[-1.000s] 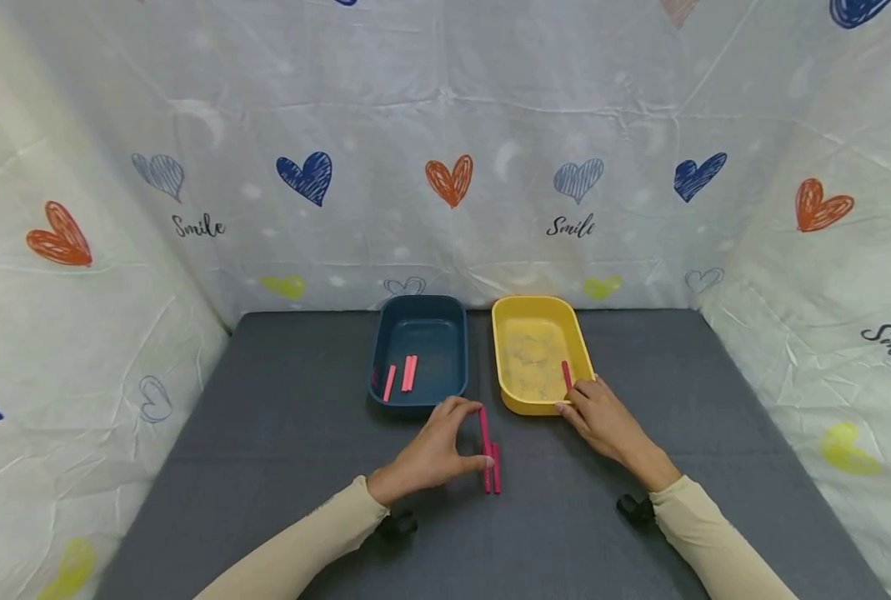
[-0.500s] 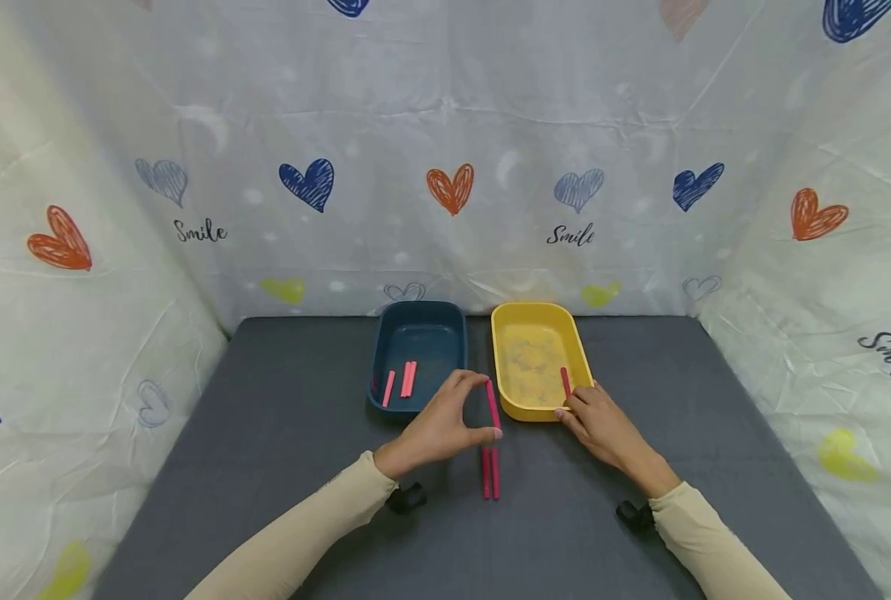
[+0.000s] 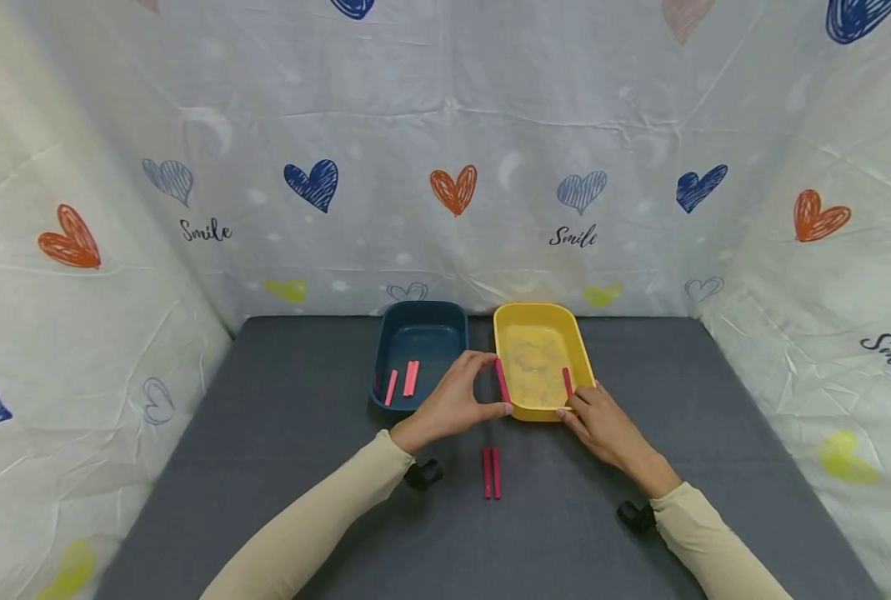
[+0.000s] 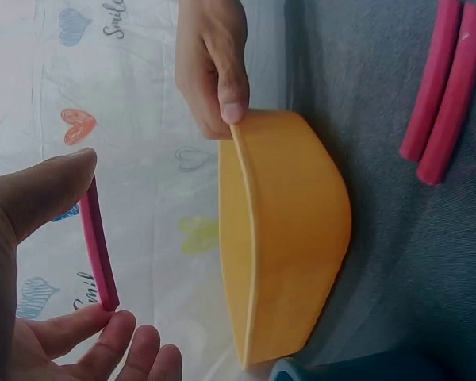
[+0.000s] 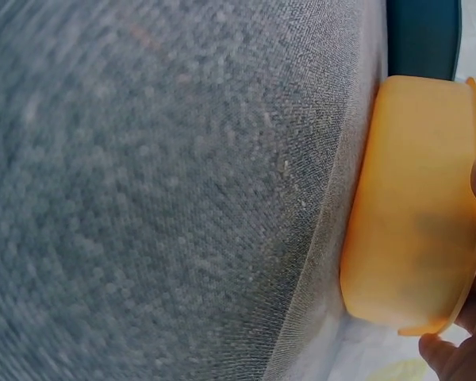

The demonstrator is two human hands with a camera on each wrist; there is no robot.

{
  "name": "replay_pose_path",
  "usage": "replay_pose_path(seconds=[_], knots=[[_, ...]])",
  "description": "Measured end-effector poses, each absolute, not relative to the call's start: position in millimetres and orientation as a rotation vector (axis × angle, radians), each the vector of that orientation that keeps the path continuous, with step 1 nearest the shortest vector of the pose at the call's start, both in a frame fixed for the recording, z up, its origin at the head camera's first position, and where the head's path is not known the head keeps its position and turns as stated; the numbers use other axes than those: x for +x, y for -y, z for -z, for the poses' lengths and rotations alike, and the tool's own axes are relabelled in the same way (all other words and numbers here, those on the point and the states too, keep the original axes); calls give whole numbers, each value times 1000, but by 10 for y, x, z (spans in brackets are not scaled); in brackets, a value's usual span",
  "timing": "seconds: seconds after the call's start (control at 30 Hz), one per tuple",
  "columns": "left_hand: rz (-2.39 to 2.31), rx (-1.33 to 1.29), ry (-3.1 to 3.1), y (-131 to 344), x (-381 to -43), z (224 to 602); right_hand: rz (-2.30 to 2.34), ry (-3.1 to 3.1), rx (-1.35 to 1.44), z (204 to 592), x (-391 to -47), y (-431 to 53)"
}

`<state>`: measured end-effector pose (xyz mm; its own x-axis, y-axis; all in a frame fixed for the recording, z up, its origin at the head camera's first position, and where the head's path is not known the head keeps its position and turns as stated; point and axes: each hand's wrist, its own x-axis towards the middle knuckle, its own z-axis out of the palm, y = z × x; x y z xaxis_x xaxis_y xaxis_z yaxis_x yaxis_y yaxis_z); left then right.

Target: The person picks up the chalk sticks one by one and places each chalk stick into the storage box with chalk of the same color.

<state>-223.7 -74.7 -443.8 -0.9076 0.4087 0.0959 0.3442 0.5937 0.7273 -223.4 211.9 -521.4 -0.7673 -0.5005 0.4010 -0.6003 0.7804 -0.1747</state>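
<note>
Between thumb and fingertips, my left hand (image 3: pixel 456 402) pinches a dark pink chalk-like stick (image 3: pixel 503 382) by its two ends. In the head view the stick overlaps the left rim of the yellow tray (image 3: pixel 531 354); the left wrist view has it raised above rim height. My right hand (image 3: pixel 604 423) grips the tray's front right corner, thumb outside and fingers over the rim (image 4: pixel 250 214). Inside the tray, a red stick (image 3: pixel 568 381) lies by those fingers, its near end hidden. Two more dark pink sticks (image 3: pixel 496 473) lie side by side on the table.
A dark blue tray (image 3: pixel 424 333) stands left of the yellow one, with several lighter pink sticks (image 3: pixel 411 379) in it. Dark grey cloth (image 3: pixel 280 433) covers the table. Behind hangs a white curtain (image 3: pixel 385 225) printed with hearts.
My left hand has lifted the dark pink stick away from the two on the table and carried it forward and right to the yellow tray. My right hand stays at the tray's corner.
</note>
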Motion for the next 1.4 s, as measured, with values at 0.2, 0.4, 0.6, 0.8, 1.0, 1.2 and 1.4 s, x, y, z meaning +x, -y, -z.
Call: replay_pose_path(seconds=[0.2, 0.4, 0.6, 0.8, 1.0, 1.2, 1.4], knots=[[-1206, 695, -2732, 647, -2340, 4394, -413, 2621, 848, 5231, -2234, -2129], [-1185, 767, -2726, 549, -2474, 4396, -411, 2615, 857, 5232, -2253, -2132], [-1209, 751, -2706, 446, -2574, 4425, -412, 2641, 852, 5242, -2237, -2123], [-1207, 772, -2703, 326, -2699, 4471, -422, 2641, 848, 5223, -2242, -2120], [-1225, 722, -2678, 249, -2795, 4533, -408, 2637, 860, 5211, -2253, -2117], [-1231, 660, -2672, 170, -2875, 4593, -410, 2624, 870, 5201, -2265, -2106], [-1209, 633, -2666, 88, -2962, 4653, -414, 2636, 860, 5206, -2257, -2125]])
